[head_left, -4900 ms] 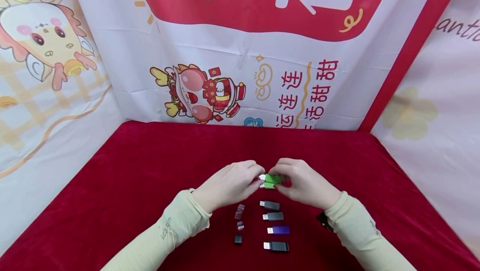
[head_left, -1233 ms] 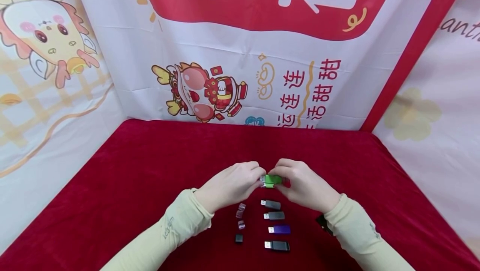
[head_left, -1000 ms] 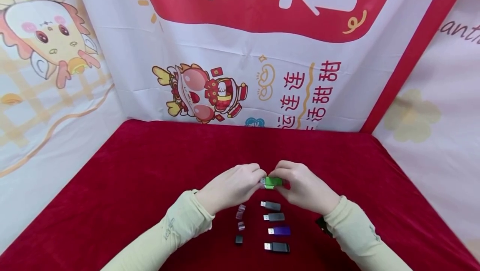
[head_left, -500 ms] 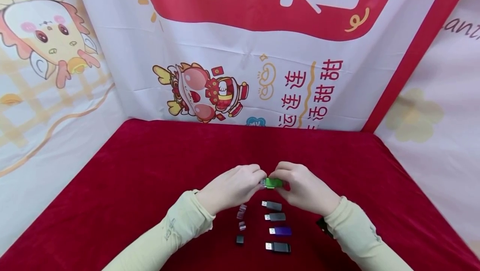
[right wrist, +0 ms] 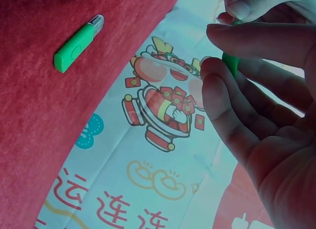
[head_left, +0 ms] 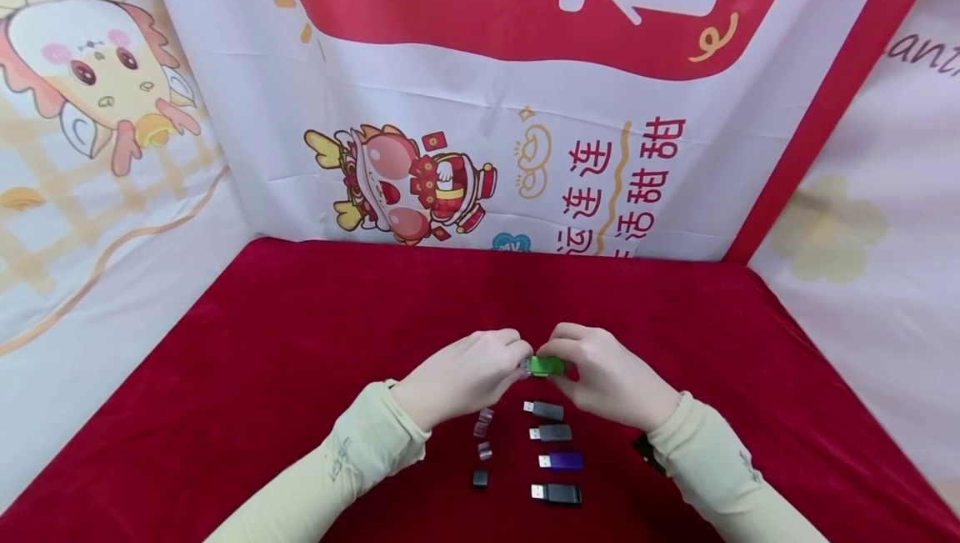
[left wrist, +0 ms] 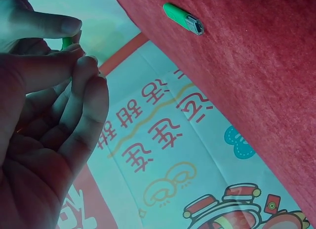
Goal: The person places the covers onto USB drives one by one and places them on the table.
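Observation:
My right hand (head_left: 603, 372) pinches a green USB stick (head_left: 551, 365) by its body between thumb and fingertips. Against its plug end, the fingertips of my left hand (head_left: 472, 368) pinch what looks like a small clear cap, mostly hidden behind the fingers. Both hands meet above the cloth. A second green USB stick (right wrist: 76, 49) lies below on the cloth with its metal plug bare; the left wrist view shows this lying stick (left wrist: 180, 17) too. Nearer the body, two grey USB sticks (head_left: 550, 433), a purple one (head_left: 562, 461) and a black one (head_left: 558, 493) form a column, plugs pointing left.
Left of the column lie several small clear caps (head_left: 484, 450) and a black cap (head_left: 480, 479). Dark red cloth (head_left: 360, 301) covers the table, with printed hangings (head_left: 480, 93) behind and at both sides. Something black (head_left: 647, 451) shows at the right sleeve.
The held green stick has moved slightly toward the body and now covers more of the lying green one. Its plug is more hidden at the left fingertips than earlier. The other sticks and caps stay put.

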A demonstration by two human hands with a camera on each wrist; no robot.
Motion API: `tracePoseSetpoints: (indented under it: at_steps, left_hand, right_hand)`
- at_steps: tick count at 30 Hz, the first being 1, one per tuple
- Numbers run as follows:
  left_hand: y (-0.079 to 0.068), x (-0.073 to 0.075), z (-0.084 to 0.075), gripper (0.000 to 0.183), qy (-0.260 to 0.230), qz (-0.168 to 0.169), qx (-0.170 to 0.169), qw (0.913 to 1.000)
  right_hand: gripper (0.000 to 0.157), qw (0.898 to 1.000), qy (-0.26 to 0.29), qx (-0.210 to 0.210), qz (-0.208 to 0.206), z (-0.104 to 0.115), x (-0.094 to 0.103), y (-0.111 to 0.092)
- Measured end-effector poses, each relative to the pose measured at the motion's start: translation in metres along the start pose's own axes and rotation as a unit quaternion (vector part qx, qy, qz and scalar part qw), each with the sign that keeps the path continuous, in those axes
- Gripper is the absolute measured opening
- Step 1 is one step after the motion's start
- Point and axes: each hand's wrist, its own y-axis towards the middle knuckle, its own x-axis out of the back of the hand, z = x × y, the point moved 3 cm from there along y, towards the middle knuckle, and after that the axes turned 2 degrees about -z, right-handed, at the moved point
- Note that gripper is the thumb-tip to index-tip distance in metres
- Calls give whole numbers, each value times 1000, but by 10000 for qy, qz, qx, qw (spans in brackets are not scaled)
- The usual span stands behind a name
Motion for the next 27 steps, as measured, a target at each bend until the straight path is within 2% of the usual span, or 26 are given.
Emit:
tracePoseSetpoints:
  at_steps: [6,20,27]
  left_hand:
    - [-1,-2,0,18,-131,195,140,9996]
    - [0,0,2,18,-123,142,143,9997]
    - [-1,0,3,17,-204,114,150,9996]
  right_hand:
    - [25,10000,60,6,25,-1,-3,-2]
    - [26,9999,81,104,-4,-3,-2,0]
    - [25,9995,277,-78,120,-5,0,2]
